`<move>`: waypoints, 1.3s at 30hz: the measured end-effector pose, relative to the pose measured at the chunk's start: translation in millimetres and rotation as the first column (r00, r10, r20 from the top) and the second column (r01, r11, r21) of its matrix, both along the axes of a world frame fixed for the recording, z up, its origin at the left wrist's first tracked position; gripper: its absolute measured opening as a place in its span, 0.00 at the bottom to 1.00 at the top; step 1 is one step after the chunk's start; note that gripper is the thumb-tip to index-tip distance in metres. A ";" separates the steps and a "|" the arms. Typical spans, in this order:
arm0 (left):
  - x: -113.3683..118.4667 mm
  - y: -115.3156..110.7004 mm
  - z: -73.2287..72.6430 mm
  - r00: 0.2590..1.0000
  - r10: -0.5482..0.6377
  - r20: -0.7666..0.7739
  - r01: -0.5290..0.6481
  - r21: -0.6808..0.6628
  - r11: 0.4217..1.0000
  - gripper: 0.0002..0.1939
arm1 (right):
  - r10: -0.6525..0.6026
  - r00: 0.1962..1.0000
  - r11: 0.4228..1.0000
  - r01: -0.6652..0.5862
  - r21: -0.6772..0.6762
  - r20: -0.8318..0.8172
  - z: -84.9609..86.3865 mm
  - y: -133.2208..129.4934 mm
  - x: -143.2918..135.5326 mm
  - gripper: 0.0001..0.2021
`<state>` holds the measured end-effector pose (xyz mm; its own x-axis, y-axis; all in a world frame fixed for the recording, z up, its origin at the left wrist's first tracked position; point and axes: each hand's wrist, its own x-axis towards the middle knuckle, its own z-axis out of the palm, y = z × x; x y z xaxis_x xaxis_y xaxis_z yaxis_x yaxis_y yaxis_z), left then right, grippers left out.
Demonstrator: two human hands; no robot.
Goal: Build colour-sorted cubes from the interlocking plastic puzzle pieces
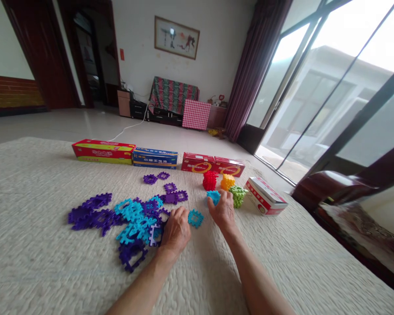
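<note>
My right hand [223, 211] has its thumb and fingers around a light blue block [213, 197] built from notched interlocking pieces. Just beyond it stand a red cube [210, 180], a yellow cube [227, 181] and a green cube [238, 196]. At the right edge of a loose pile, my left hand [177, 229] is closed, its fingertips hidden against the pieces. Purple pieces [95, 214] and light blue pieces [129, 210] make up that pile. A single light blue square [195, 218] lies flat between the hands.
Along the far side of the cream quilted surface [52, 262] stand a red and yellow-green box [103, 151], a blue box [155, 158] and two red boxes [197, 162]. A white and red box [265, 195] sits at the right, near a dark wooden seat [321, 188].
</note>
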<state>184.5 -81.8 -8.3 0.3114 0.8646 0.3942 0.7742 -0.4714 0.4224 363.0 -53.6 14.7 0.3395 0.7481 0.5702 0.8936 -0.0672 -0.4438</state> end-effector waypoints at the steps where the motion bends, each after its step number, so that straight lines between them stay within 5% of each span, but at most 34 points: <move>1: 0.2 0.2 -0.2 1.000 0.000 0.004 0.000 0.001 1.000 0.17 | -0.005 1.000 1.000 0.005 -0.003 -0.002 -2.4 -0.7 -0.4 0.20; 8: 0.8 0.9 -2.5 1.000 -0.003 0.015 0.003 0.010 1.000 0.16 | -0.028 0.999 0.997 0.026 -0.067 -0.032 -16.7 -0.4 -1.3 0.27; 20: 0.3 -1.2 2.1 1.000 0.011 -0.018 -0.012 -0.028 1.000 0.16 | -0.005 0.999 0.995 0.001 -0.101 -0.044 -18.1 7.1 6.4 0.27; 25: 0.7 -1.2 3.5 1.000 0.020 -0.010 -0.021 -0.048 0.999 0.14 | 0.016 0.999 0.999 -0.017 0.039 0.028 -13.9 2.3 -0.3 0.28; 31: 0.1 -1.2 3.9 1.000 0.008 0.016 -0.007 -0.061 0.998 0.16 | 0.232 0.955 0.954 -0.261 0.150 0.186 5.9 -26.6 -24.6 0.16; 36: 0.2 0.5 1.6 1.000 0.001 0.018 0.000 -0.061 0.998 0.16 | 0.581 0.800 0.814 -0.574 -0.089 0.148 1.2 -51.9 -30.5 0.15; 39: -0.1 2.7 -0.7 1.000 -0.006 0.005 0.007 -0.054 0.999 0.16 | 0.645 0.758 0.759 -0.623 -0.191 0.092 -7.5 -59.4 -30.8 0.13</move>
